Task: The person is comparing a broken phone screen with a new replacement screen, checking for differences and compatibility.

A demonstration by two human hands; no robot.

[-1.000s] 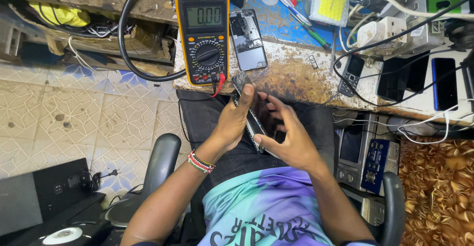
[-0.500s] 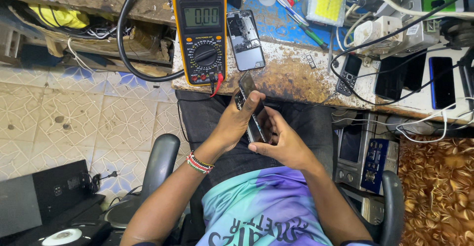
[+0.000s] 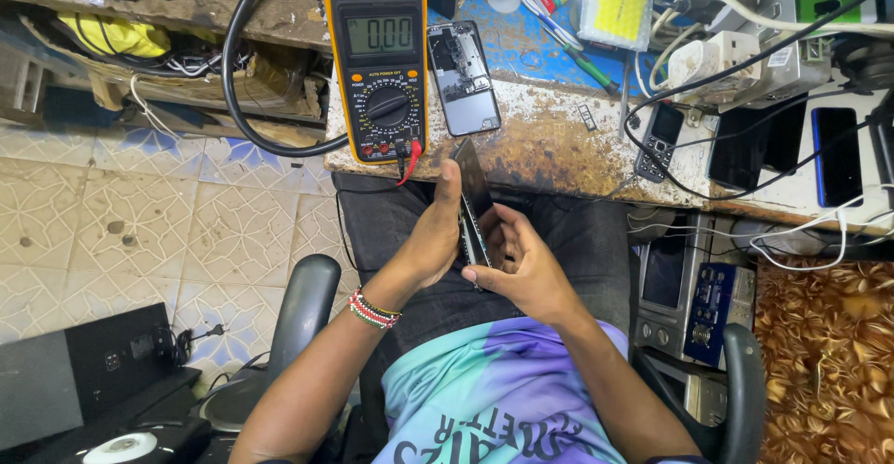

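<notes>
Fingers point(image 3: 463, 205) of left hand point(image 3: 436, 237) and right hand point(image 3: 523, 268) clasp a dark phone point(image 3: 473, 201) held edge-on, just below the surface's point(image 3: 559, 152) near edge, beneath the yellow multimeter point(image 3: 378, 61).

Phone repair workshop: multimeter point(image 3: 377, 63), opened phone point(image 3: 463, 79).

single head cam, looks steeply down, close over lap, workbench point(image 3: 559, 147) edge at top of view

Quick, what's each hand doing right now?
Left hand: closed on the dark phone, thumb along its edge.
Right hand: gripping the same phone's lower end.
</notes>
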